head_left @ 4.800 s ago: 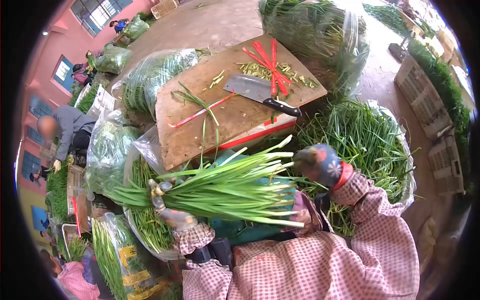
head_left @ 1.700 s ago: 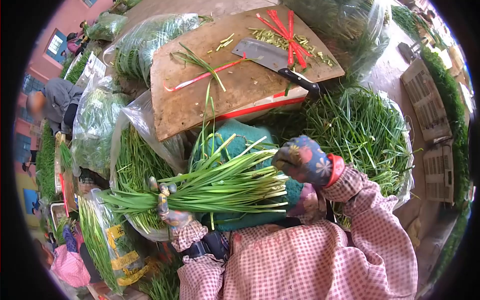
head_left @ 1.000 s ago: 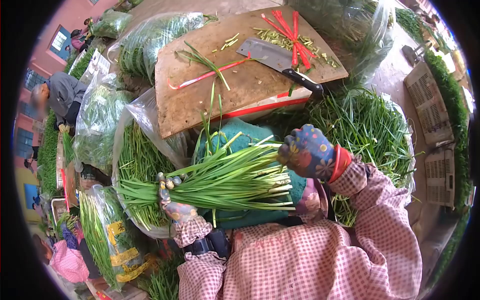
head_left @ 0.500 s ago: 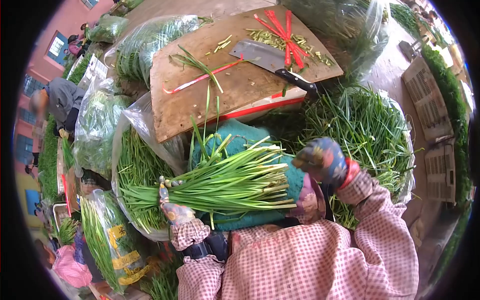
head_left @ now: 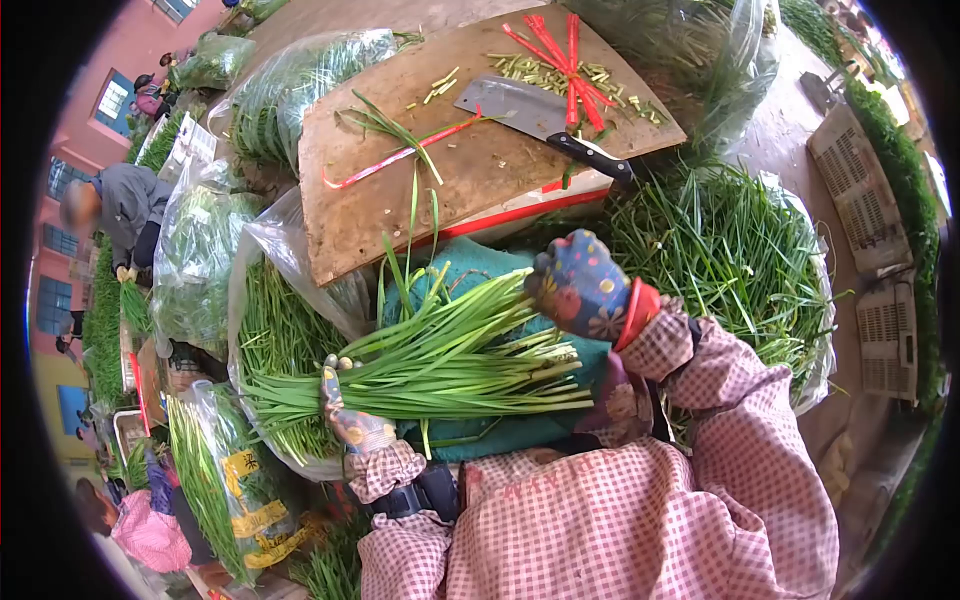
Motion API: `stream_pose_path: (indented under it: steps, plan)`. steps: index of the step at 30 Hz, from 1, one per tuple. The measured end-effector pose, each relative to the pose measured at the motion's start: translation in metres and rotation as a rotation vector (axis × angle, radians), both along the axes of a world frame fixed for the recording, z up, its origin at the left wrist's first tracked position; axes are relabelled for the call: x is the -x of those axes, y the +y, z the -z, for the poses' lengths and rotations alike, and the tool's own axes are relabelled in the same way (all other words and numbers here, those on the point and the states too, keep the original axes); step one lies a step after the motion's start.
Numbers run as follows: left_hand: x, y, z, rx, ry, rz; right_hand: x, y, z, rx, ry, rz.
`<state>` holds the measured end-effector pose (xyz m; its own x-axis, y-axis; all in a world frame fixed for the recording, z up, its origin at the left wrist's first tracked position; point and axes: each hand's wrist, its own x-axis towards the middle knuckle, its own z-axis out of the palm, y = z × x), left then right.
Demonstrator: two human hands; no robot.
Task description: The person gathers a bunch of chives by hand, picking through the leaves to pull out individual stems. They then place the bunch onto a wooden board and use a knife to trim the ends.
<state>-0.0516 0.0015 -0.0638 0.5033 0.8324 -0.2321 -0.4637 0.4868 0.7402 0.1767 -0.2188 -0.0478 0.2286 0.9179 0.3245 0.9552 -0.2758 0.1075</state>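
A loose bunch of green garlic chives (head_left: pixel 465 355) lies across my lap over a teal cloth (head_left: pixel 470 262), pale stem ends pointing right. My left hand (head_left: pixel 355 418), in a patterned glove, is wrapped round the leafy part at the left. At the upper stem ends, my right hand (head_left: pixel 588 285), in a blue flowered glove with a red cuff, is closed on the tips of a few chives; its fingertips are partly hidden. Beyond the bunch is a wooden board (head_left: pixel 400 215), carrying a cleaver (head_left: pixel 525 112), red ties (head_left: pixel 565 65) and cut stem pieces.
An open bag of chives (head_left: pixel 720 260) stands at my right, another bag (head_left: pixel 285 350) at my left. Wrapped chive bundles (head_left: pixel 235 470) lie farther left. A person in grey (head_left: pixel 130 205) works at the far left. Plastic crates (head_left: pixel 860 185) stand at the right.
My right hand has moved left and slightly up, from beyond the stem ends onto the upper stems. My left hand keeps its hold on the bunch.
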Motion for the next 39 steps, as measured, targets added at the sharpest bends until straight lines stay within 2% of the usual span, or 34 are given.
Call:
stream_pose_path:
  steps: [3,4,5,7,9,10,11,13,15,16,17,19,20,21,23,24,26,27,28,31,33,34,37,38,39]
  plan:
    - [-0.014,-0.021,-0.022,0.003,0.06,-0.067,-0.018,-0.018,-0.008,0.063,0.077,0.023]
    - [-0.017,-0.02,-0.015,-0.132,0.318,-0.113,-0.021,-0.02,-0.008,0.066,0.074,0.023]
    - [-0.017,-0.019,-0.008,-0.129,0.318,-0.113,-0.022,-0.021,-0.008,0.114,0.106,0.052]
    - [-0.014,-0.016,0.002,-0.281,0.312,-0.039,-0.032,-0.029,0.003,0.166,0.142,0.076]
    - [-0.012,-0.013,0.001,-0.254,0.343,-0.048,-0.061,-0.052,0.026,0.094,0.112,0.216]
    - [-0.012,-0.012,-0.003,-0.13,0.282,-0.104,-0.068,-0.074,0.029,0.035,0.227,0.344]
    - [-0.012,-0.012,-0.007,-0.005,0.221,-0.162,-0.072,-0.088,0.026,-0.023,0.341,0.469]
    - [-0.011,-0.015,-0.004,-0.039,0.242,-0.139,-0.046,-0.094,-0.007,0.01,0.38,0.543]
    - [-0.01,-0.01,0.005,-0.381,0.571,-0.031,-0.018,-0.09,-0.02,-0.115,0.76,0.37]
    - [-0.011,-0.008,0.005,-0.295,0.402,-0.027,-0.002,-0.083,-0.019,-0.161,1.01,0.362]
    - [-0.015,-0.01,0.003,-0.296,0.4,-0.018,0.01,-0.075,-0.016,-0.209,1.263,0.347]
    - [-0.024,-0.014,-0.006,0.021,0.271,-0.255,0.017,-0.062,-0.004,-0.007,1.349,0.414]
    - [-0.024,-0.015,-0.009,-0.001,0.301,-0.22,0.018,-0.057,0.011,-0.067,1.576,0.451]
    - [-0.022,-0.015,-0.006,-0.003,0.303,-0.219,0.02,-0.048,0.001,-0.044,1.711,0.542]
    - [-0.014,-0.01,0.003,0.106,0.079,-0.185,0.028,-0.042,0.019,-0.298,1.894,0.449]
    - [-0.009,-0.009,0.005,0.092,-0.023,-0.121,0.029,-0.042,0.02,-0.297,1.895,0.445]
    - [-0.006,-0.008,0.009,0.078,-0.029,-0.129,0.029,-0.043,0.019,-0.36,1.9,0.538]
    - [-0.006,-0.009,0.01,0.068,-0.034,-0.133,0.03,-0.046,0.019,-0.52,1.9,0.589]
    - [-0.006,-0.009,0.009,0.07,-0.034,-0.134,0.024,-0.056,0.02,-0.518,1.899,0.59]
    - [-0.005,-0.003,0.01,0.107,-0.021,-0.152,-0.008,-0.109,0.026,-0.133,0.956,0.795]
    - [-0.001,0.001,0.017,0.029,-0.11,-0.031,-0.02,-0.131,0.016,0.348,0.535,0.796]
    - [-0.003,-0.001,0.016,0.047,-0.098,-0.064,-0.015,-0.133,0.012,0.177,0.55,0.739]
    - [-0.009,-0.007,0.012,0.071,-0.055,-0.147,-0.005,-0.117,0.01,0.093,0.526,0.638]
    - [-0.009,-0.008,0.011,0.07,-0.049,-0.167,-0.001,-0.107,0.001,-0.063,0.867,0.52]
    - [-0.009,-0.008,0.012,0.068,-0.054,-0.168,0.004,-0.096,0.003,-0.112,1.034,0.387]
